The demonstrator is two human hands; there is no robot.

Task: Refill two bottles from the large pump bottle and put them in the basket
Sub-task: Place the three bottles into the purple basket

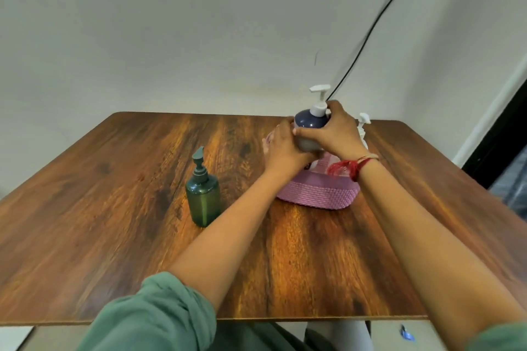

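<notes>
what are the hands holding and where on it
Both hold the dark blue pump bottle by its body: the right hand wraps the shoulder just below the pump, and the left hand grips the lower left side.

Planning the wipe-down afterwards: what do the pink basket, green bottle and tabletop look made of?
Pink basket: woven cord or yarn, matte; ribbed stitch rows show. Green bottle: translucent plastic, glossy; a bright highlight runs down it. Tabletop: wood-grain, probably laminate over board, semi-gloss; thin edge, soft sheen.
</notes>
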